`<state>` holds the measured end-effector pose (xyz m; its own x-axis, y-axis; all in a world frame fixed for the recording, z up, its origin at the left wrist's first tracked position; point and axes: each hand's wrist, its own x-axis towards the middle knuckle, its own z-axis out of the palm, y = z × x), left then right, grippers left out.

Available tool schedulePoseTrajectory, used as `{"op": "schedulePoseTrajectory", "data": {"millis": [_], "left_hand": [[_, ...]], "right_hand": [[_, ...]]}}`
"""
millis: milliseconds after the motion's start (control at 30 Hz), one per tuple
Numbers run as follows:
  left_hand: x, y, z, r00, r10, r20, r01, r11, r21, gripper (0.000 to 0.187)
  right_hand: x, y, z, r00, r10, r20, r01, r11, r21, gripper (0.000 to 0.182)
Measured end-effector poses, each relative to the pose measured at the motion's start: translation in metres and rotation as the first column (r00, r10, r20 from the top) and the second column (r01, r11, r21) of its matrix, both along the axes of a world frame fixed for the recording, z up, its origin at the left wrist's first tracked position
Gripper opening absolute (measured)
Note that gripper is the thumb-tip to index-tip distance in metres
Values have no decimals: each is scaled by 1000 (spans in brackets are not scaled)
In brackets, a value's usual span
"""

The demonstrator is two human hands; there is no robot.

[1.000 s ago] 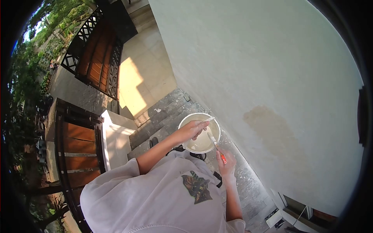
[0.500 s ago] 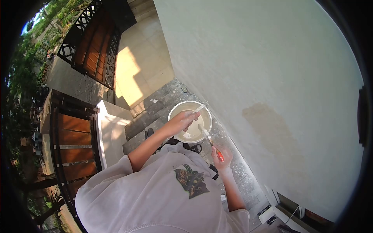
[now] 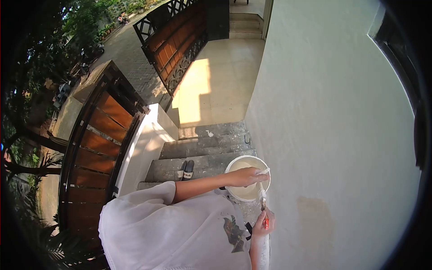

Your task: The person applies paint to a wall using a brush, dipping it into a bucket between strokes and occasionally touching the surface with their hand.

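Note:
My left hand [image 3: 245, 176] grips the near rim of a white bucket [image 3: 237, 162] that holds pale cream paste. A white flat strip [image 3: 263, 171] sticks out from its fingers over the rim. My right hand [image 3: 262, 224] is closed on an orange-handled tool [image 3: 264, 211]. The tool's paste-smeared blade reaches up into the bucket's right side. Both hands are in front of my white shirt, close to the wall.
A pale plastered wall [image 3: 342, 126] with a darker patch [image 3: 315, 218] fills the right. Grey stone steps [image 3: 204, 150] drop away behind the bucket, with black sandals [image 3: 185, 170] on one. A white pillar [image 3: 144, 148] and a wooden gate [image 3: 105, 135] stand left.
My head has turned, so the bucket and both hands sit lower and further right in view. My left hand stays on the rim and the tool stays in the bucket.

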<state>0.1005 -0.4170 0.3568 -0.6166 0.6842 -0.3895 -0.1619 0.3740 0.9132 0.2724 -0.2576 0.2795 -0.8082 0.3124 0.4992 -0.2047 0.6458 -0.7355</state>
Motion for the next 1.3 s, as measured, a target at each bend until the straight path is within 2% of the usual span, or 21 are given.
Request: {"op": "schedulePoseTrajectory", "data": {"millis": [33, 133, 233, 333, 433, 533, 633, 700, 733, 767, 800, 833, 900, 1000, 1033, 1133, 1267, 1300], "left_hand": [[-6, -5, 6, 1000, -2, 12, 2, 1000, -23, 54], [-21, -14, 3, 1000, -5, -6, 5, 1000, -23, 57], [-32, -22, 9, 997, 19, -77, -21, 1000, -23, 61], [-50, -27, -3, 1000, 5, -29, -6, 999, -32, 68], [-63, -31, -3, 997, -1, -77, -3, 998, -55, 61], [-74, -33, -23, 977, 63, -206, -57, 998, 36, 61], [-92, -39, -8, 997, -21, -74, 15, 998, -68, 58], [-100, -39, -17, 997, -34, -69, 29, 997, -67, 53], [-103, -38, -16, 1000, -3, 14, 3, 1000, -15, 47], [-105, -37, -18, 998, 18, 53, -19, 1000, 16, 44], [-109, -34, -23, 992, 22, 123, -29, 998, 55, 40], [-111, -31, -14, 983, 37, 179, -44, 998, 35, 36], [-114, -26, -22, 972, 18, 235, -33, 998, 61, 34], [-120, -19, -25, 956, 25, 292, -52, 995, 85, 33], [-123, -16, -29, 947, 36, 319, -63, 995, 75, 34], [-128, -4, -35, 945, 9, 326, -29, 998, 59, 35], [-130, 16, -33, 952, -12, 307, 8, 1000, 14, 36], [-128, 22, -30, 953, -10, 303, 8, 1000, 7, 35]], "right_hand": [[-4, -4, -1, 997, -8, -75, 8, 1000, 8, 14], [-23, -10, 6, 951, 3, 310, -6, 1000, 9, 14], [-34, -20, -2, 1000, -24, 6, 24, 998, -58, 16], [-46, -23, -7, 1000, 15, -2, -16, 1000, -7, 16], [-55, -23, -9, 987, -13, 163, 14, 1000, -2, 17], [-67, -32, -11, 997, 5, -81, -6, 1000, -15, 16], [-83, -36, -17, 976, -61, 209, 86, 990, -112, 15], [-81, -42, -21, 974, -144, 176, 197, 921, -335, 13], [-84, -43, -20, 973, -196, 118, 222, 935, -277, 11], [-91, -51, -3, 968, -199, 155, 245, 890, -385, 14], [-94, -46, -18, 951, -180, 250, 272, 874, -402, 12], [-99, -42, -10, 932, -149, 332, 273, 889, -369, 12], [-96, -46, -20, 934, -251, 254, 357, 630, -689, 12], [-93, -45, -12, 921, -296, 253, 381, 549, -744, 14], [-94, -41, -15, 910, -252, 328, 414, 548, -727, 15], [-86, -32, -38, 903, -340, 263, 353, 234, -906, 15], [-77, -19, -42, 899, -375, 227, 256, 29, -966, 19], [-75, -17, -46, 899, -362, 247, 269, 11, -963, 19]]}}
